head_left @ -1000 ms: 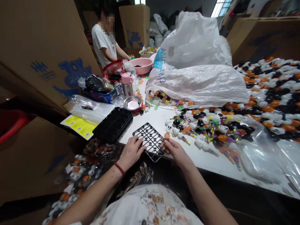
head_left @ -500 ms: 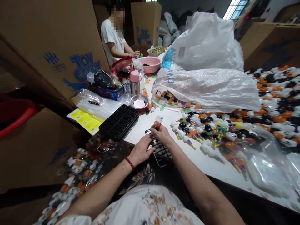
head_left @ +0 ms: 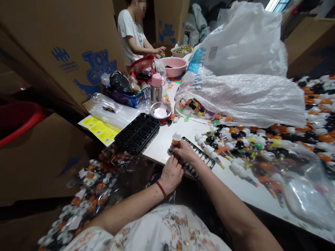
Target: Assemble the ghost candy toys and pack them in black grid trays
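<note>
A black plastic tray [head_left: 202, 156] lies at the table's front edge, partly covered by my hands. My right hand [head_left: 184, 150] is closed over its left end, with white and orange toy heads [head_left: 176, 137] standing up at the fingertips. Beside it my left hand [head_left: 171, 172], with a red bead bracelet, rests against the tray's near left side; its fingers are together and their tips are partly hidden under the right hand. A pile of white, orange and black toys with candy tubes [head_left: 222, 146] lies right of the tray.
Stacked black trays [head_left: 137, 133] lie left of my hands, beside yellow label sheets [head_left: 99, 129]. Behind are a metal bowl [head_left: 161, 111], a pink-lidded flask [head_left: 157, 89] and a large plastic bag [head_left: 240, 99]. A person [head_left: 133, 38] works at a pink basin [head_left: 174, 67]. Packed toys lie lower left.
The tray has moved up and right onto the table edge and lies flatter. My left hand has shifted right, against my right hand. The camera view has shifted slightly.
</note>
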### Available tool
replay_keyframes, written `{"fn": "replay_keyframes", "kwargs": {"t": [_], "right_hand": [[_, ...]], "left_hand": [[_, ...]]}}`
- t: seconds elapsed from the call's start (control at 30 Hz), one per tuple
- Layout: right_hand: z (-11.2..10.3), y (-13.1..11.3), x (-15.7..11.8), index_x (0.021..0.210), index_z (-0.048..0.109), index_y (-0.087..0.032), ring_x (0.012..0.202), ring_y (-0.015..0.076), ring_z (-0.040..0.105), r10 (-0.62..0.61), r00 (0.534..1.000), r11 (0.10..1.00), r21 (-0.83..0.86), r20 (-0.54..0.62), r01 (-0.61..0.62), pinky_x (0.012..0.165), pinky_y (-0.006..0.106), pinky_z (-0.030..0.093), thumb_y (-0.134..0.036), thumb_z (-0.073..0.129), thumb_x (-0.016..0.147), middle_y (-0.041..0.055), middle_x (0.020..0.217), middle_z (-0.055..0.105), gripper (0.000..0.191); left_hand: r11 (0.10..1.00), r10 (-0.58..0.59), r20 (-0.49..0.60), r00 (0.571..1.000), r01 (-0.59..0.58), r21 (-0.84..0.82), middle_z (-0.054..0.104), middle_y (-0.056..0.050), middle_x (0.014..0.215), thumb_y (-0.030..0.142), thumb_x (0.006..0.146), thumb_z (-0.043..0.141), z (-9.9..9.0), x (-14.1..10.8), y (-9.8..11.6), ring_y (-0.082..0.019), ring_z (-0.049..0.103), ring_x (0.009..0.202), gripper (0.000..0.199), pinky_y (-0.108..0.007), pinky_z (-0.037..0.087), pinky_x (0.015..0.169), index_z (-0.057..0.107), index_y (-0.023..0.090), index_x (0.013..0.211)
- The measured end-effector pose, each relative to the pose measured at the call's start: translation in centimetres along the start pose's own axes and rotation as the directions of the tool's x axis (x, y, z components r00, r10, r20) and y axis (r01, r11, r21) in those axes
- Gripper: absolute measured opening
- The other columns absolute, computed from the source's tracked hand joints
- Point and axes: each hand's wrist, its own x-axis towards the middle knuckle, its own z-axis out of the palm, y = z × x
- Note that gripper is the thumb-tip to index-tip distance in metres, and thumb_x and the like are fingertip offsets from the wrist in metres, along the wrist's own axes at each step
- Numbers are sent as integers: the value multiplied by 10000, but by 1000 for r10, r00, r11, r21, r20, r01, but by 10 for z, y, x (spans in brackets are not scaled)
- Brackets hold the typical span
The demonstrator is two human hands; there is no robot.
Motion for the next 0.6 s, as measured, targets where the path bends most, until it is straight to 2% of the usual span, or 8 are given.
{"fn": "replay_keyframes", "kwargs": {"t": [0.1, 0.17, 0.23, 0.3, 0.37, 0.5, 0.6], "right_hand": [[-4, -1, -8, 846, 613, -168, 706, 156, 566, 1, 1000, 998, -64, 9, 0, 678, 259, 416, -245, 614, 755, -1, 740, 626, 119], [-5, -1, -12, 853, 616, -164, 718, 161, 573, 1, 1000, 998, -66, 3, 0, 681, 259, 416, -232, 619, 767, 7, 755, 634, 109], [-4, -1, -15, 851, 619, -164, 723, 162, 579, -19, 1000, 998, -53, -5, 18, 684, 254, 415, -219, 623, 780, 10, 760, 639, 90], [-2, -1, -18, 840, 623, -167, 714, 161, 575, -54, 998, 995, -83, -16, 53, 680, 250, 409, -208, 622, 798, 11, 755, 639, 59], [1, -1, -20, 853, 627, -170, 708, 161, 567, -87, 996, 985, -153, -22, 83, 673, 249, 400, -180, 618, 805, 17, 768, 642, 50], [7, 2, -22, 942, 627, -180, 797, 170, 566, -191, 981, 951, -254, -38, 175, 728, 257, 407, -127, 588, 815, 41, 893, 646, 143], [12, 9, -23, 946, 623, -179, 863, 176, 553, -246, 968, 933, -281, -53, 222, 784, 266, 415, -108, 564, 823, 50, 932, 619, 154]], "left_hand": [[997, 20, -17, 1000, -21, -73, 511, -198, 1360, 157, 882, 513, 2, -6, 2, -322, 433, 1321, 465, -550, 423, 1073, 464, 101, 1340], [984, -21, -83, 996, 6, -180, 553, -166, 1297, 145, 896, 492, -2, -8, -2, -275, 493, 1259, 368, -496, 451, 1054, 517, 136, 1264], [951, -164, -186, 969, 106, -290, 599, -124, 1159, 154, 915, 483, -10, -7, -13, -219, 570, 1121, 214, -408, 513, 965, 576, 166, 1107], [899, -340, -247, 907, 236, -369, 603, -87, 1031, 189, 917, 509, -19, 1, -26, -177, 605, 948, 116, -328, 548, 818, 582, 175, 1007], [855, -425, -210, 880, 314, -412, 595, -67, 995, 240, 906, 554, -27, 12, -39, -152, 604, 841, 146, -280, 538, 712, 581, 178, 1035], [846, -334, -55, 941, 273, -458, 595, -50, 1031, 308, 883, 613, -34, 36, -54, -154, 604, 894, 227, -270, 521, 757, 624, 209, 1087], [846, -305, -22, 952, 261, -465, 592, -34, 970, 339, 886, 610, -30, 43, -58, -153, 597, 883, 165, -260, 507, 755, 667, 212, 976]]}}
